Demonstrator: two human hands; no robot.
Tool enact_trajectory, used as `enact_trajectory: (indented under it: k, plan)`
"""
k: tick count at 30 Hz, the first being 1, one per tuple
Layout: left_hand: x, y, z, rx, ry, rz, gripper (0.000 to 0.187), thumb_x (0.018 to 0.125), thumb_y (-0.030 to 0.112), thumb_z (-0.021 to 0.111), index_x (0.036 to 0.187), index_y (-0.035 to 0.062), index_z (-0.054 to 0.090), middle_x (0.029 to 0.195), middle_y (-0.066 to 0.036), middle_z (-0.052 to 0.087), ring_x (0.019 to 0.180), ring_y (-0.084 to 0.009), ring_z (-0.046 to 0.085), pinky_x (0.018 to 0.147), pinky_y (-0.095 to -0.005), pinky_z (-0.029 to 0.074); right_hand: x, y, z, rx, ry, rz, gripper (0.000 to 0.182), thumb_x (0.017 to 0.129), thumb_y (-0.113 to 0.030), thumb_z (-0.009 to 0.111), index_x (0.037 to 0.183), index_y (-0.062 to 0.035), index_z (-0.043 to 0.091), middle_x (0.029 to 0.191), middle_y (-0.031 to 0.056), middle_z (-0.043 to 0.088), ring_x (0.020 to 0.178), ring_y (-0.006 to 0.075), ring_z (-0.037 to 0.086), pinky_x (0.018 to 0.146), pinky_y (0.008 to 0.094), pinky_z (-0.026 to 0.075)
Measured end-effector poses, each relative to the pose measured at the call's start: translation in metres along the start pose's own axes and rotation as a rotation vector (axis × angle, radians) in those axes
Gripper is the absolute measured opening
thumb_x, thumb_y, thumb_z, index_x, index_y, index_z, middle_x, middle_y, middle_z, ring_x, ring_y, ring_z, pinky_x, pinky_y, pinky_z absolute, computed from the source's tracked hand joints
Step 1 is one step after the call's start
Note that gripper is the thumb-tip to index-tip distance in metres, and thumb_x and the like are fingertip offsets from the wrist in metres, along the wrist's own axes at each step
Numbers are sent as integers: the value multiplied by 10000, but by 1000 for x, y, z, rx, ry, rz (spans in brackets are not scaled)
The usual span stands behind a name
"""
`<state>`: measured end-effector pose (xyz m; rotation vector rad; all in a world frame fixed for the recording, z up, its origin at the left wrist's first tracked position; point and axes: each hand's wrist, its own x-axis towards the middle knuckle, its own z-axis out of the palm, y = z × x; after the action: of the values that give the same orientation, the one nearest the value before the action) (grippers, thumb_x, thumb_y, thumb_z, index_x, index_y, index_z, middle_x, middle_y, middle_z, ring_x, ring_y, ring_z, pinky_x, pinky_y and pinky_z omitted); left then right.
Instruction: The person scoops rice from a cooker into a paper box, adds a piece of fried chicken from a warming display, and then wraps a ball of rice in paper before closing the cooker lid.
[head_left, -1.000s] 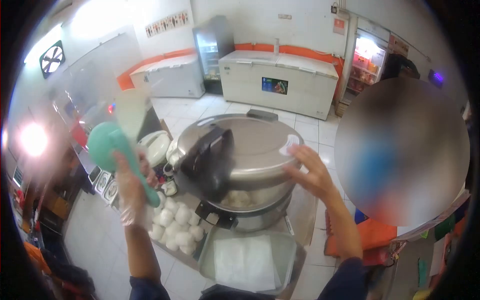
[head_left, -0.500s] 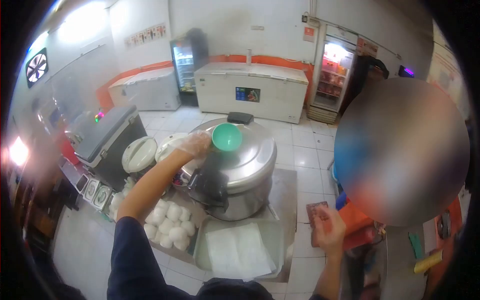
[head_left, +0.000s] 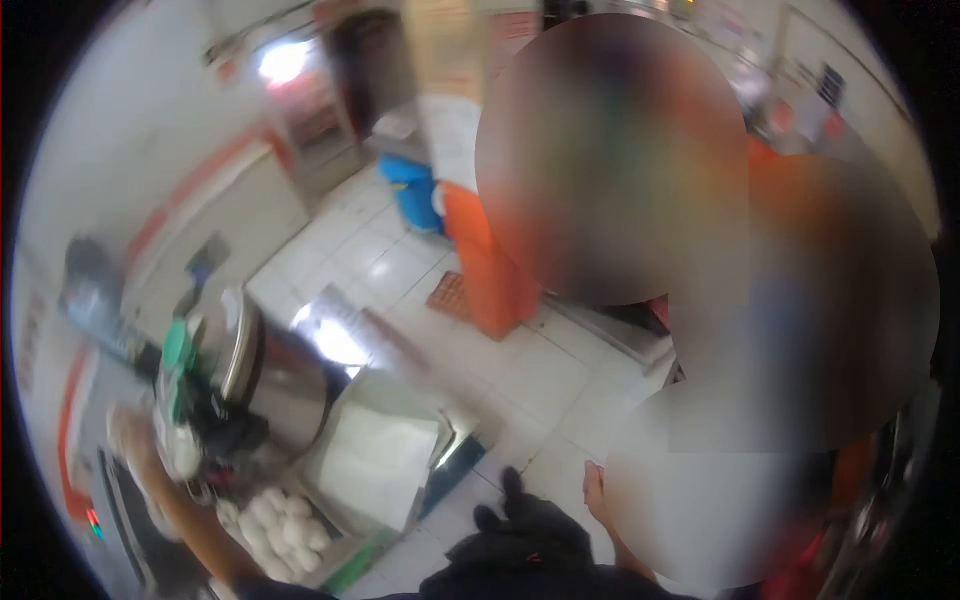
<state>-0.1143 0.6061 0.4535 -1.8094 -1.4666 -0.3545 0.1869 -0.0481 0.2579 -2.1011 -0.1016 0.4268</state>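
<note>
My left hand (head_left: 128, 432), in a clear plastic glove, is stretched out at the far left beside the big silver pot; motion smears its fingers. A green bowl (head_left: 180, 345) stands by the pot's black handle, apart from that hand. The silver pot (head_left: 295, 375) rises behind a tray (head_left: 340, 440) with a white sheet (head_left: 375, 465) lying in it. Several white rounded bundles (head_left: 280, 530) are heaped left of the tray. My right hand (head_left: 594, 490) is low at right, fingers extended upward, partly covered by a blurred patch; nothing shows in it.
An orange stand (head_left: 485, 265) and a blue bin (head_left: 412, 195) are ahead, with a red-brown crate (head_left: 450, 295) on the tiled floor (head_left: 510, 385). A long white freezer (head_left: 250, 215) lines the left wall. Large blurred patches hide the right side.
My view has swung right, so the pot and tray now lie at left. The green bowl, earlier at my left hand over the lid, is now apart from it.
</note>
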Motion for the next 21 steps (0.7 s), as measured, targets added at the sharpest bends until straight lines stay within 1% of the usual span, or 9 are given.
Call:
enact_trajectory:
  k: [1,2,3,4,8,10,14,16,21]
  plan:
    - [-30,32,-93,37,293,-195,463,883,469,583,1082,53,636,930,-136,655,875,-352,606,752,-431,487,2,15,-4,-2,21,-108,327,960,-166,474,702,7,577,572,138,573,562,256,595,584,335,472]
    - [-64,64,-172,-323,663,-64,535,878,439,608,1202,14,578,1077,-170,637,921,-346,610,799,-433,481,-1,27,-8,-15,39,-211,393,965,-171,450,626,3,544,534,159,542,541,320,578,579,366,464]
    - [-115,115,-245,-495,532,-103,585,874,384,631,1291,-7,507,1222,-190,582,1034,-325,595,863,-416,473,-5,26,-14,80,-4,-208,331,975,-169,400,729,8,533,607,202,560,575,413,538,592,406,462]
    - [-156,163,-272,-893,489,85,512,893,329,592,1302,34,504,1242,-169,582,1059,-328,595,878,-397,468,-1,35,-17,121,17,-228,252,970,-142,406,809,3,535,662,182,589,590,372,561,594,399,465]
    - [-331,327,-328,-1900,-1268,1334,623,945,460,457,1327,-32,454,1305,-182,523,1183,-282,511,1021,-398,370,10,31,-49,650,22,-415,143,926,-32,496,1067,-8,510,848,109,644,736,247,643,649,360,500]
    - [-398,367,-384,-1874,-1256,1438,446,974,256,453,1302,-45,478,1187,-169,602,1136,-270,556,984,-370,403,4,16,-105,977,-64,-245,240,860,29,616,1091,21,552,886,68,634,866,192,650,744,315,523]
    - [-441,434,-488,-1906,-2123,1488,494,995,313,433,1361,-19,416,1322,-152,516,1214,-241,496,1041,-371,358,20,109,-207,630,-29,-217,278,821,20,691,1077,58,592,906,97,654,904,194,663,792,288,529]
    - [-457,475,-507,-1744,-2024,1762,449,987,171,457,1389,-7,367,1359,-141,480,1245,-233,468,1059,-355,353,23,113,-257,714,55,-207,187,818,30,692,990,74,632,947,127,669,884,185,668,797,281,542]
    - [-500,546,-562,-1773,-2124,1756,488,989,203,456,1402,-23,329,1340,-175,490,1250,-259,470,1074,-399,354,56,161,-328,618,176,-129,120,817,19,693,925,63,662,890,137,697,819,171,676,747,268,549]
